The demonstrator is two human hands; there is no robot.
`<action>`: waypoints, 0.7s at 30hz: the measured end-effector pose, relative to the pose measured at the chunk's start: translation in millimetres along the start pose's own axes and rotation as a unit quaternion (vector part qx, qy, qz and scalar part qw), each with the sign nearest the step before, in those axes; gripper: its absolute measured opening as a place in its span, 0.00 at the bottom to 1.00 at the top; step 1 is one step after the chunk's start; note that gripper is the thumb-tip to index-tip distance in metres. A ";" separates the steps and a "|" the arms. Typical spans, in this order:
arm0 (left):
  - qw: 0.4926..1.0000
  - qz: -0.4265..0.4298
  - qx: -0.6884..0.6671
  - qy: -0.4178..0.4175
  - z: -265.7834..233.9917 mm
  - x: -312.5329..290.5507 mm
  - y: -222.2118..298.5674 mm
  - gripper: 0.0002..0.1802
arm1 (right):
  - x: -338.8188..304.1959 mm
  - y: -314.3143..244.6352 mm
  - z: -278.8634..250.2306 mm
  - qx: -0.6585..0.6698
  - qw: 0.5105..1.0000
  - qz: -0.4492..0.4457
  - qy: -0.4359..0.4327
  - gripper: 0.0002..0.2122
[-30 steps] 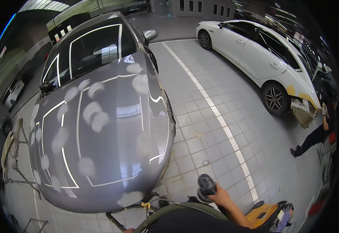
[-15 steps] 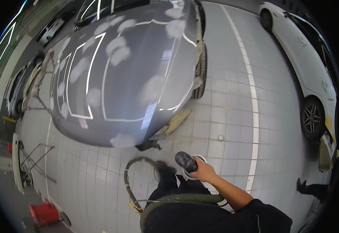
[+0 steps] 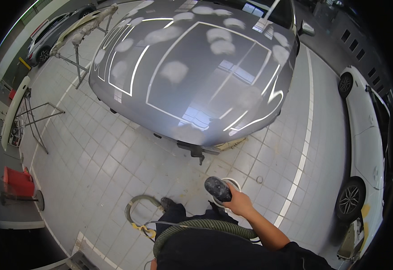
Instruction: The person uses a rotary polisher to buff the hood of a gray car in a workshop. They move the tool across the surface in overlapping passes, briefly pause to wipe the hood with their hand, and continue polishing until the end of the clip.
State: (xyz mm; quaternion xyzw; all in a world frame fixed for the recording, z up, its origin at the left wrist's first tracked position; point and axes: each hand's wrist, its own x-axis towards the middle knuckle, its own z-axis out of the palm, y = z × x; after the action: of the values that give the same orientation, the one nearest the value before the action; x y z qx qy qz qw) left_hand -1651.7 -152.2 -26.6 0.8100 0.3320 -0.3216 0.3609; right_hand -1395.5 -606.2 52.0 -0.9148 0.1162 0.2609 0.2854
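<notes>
My right hand (image 3: 238, 201) is closed around the dark, dust-smeared body of a sander (image 3: 218, 189), with its pale round pad below. It hangs in front of my body, over the floor and apart from the car. A thick green ribbed hose (image 3: 205, 227) runs across my waist and loops down to the left, where yellow tape (image 3: 143, 230) is wrapped on it. Only a sliver of skin, apparently my left hand (image 3: 153, 264), shows at the lower edge; its fingers are hidden. Ahead stands a grey car hood (image 3: 196, 81) with several dull, whitish sanded patches.
A white car (image 3: 363, 130) is parked along the right. On the left are a metal stand (image 3: 37, 118) with a pale panel, a red bin (image 3: 19, 181) and another stand (image 3: 77, 63). A bracket (image 3: 196, 150) juts from under the hood's front edge.
My view has turned, and the hood now lies farther right and higher in the picture. The red bin and stands come more into view. The sander stays in my right hand.
</notes>
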 end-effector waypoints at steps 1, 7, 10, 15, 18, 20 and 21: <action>1.000 -0.001 -0.002 -0.006 -10.1 9.5 -9.8 0.19 | 1.0 -10.9 5.3 -0.004 1.000 0.016 0.002 0.41; 0.999 0.014 -0.010 -0.030 -88.4 69.4 -39.8 0.20 | 16.0 -101.3 31.0 -0.004 0.999 0.020 0.029 0.41; 0.999 0.031 -0.005 -0.032 -130.7 92.9 -39.3 0.20 | 16.0 -147.7 35.0 0.037 0.998 -0.009 0.049 0.42; 0.998 0.054 -0.010 -0.004 -195.8 132.1 -35.6 0.20 | 40.6 -227.8 50.1 0.088 0.993 -0.074 0.029 0.41; 0.997 0.079 -0.001 -0.016 -219.5 165.5 -10.9 0.20 | 50.1 -236.1 56.3 0.072 0.995 -0.072 0.025 0.41; 0.996 0.087 -0.004 -0.016 -230.0 180.2 3.3 0.20 | 65.4 -251.7 54.7 0.066 0.993 -0.091 0.024 0.41; 0.996 0.087 -0.001 -0.019 -237.1 188.5 12.8 0.20 | 75.4 -261.6 54.9 0.065 0.993 -0.094 0.018 0.41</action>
State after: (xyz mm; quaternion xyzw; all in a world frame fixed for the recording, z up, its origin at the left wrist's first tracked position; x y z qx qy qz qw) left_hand -1467.2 88.0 -38.9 0.8293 0.2536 -0.3038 0.3946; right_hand -1260.4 -367.1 93.3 -0.9059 0.0511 0.2080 0.3652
